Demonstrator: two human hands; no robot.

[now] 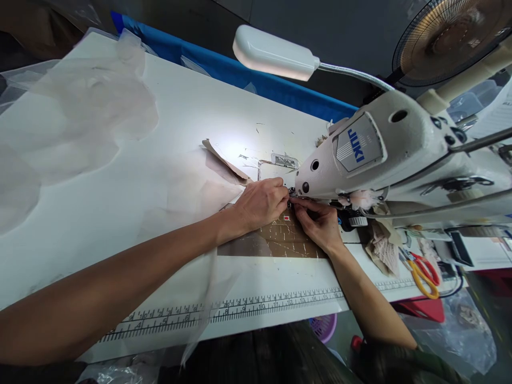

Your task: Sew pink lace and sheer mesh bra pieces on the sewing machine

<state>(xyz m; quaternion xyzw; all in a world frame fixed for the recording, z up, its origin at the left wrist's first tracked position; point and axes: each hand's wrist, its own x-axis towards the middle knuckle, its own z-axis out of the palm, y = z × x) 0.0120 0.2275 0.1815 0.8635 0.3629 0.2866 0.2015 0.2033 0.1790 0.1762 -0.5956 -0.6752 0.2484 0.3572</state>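
Observation:
A white sewing machine (344, 144) stands on the right, its needle area mostly hidden by my fingers. My left hand (262, 201) is closed right by the presser foot, with curled fingertips pressed down. Sheer pale fabric (190, 186) runs from beneath that wrist over the table and hangs past the front edge. On the other side of the needle, my right hand (320, 223) pinches with thumb and forefinger; what lies between them is too small to make out. A brown taped sheet (280, 242) lies under both hands. Behind my left hand rests a folded beige piece (226, 162).
A lamp (276, 52) lights the white table (176, 101). More sheer fabric (92, 106) is heaped at the left. A printed ruler (240, 309) follows the front edge. Orange-and-red-handled scissors (424, 274) and scraps (384, 248) lie at the right; a fan (448, 40) stands behind.

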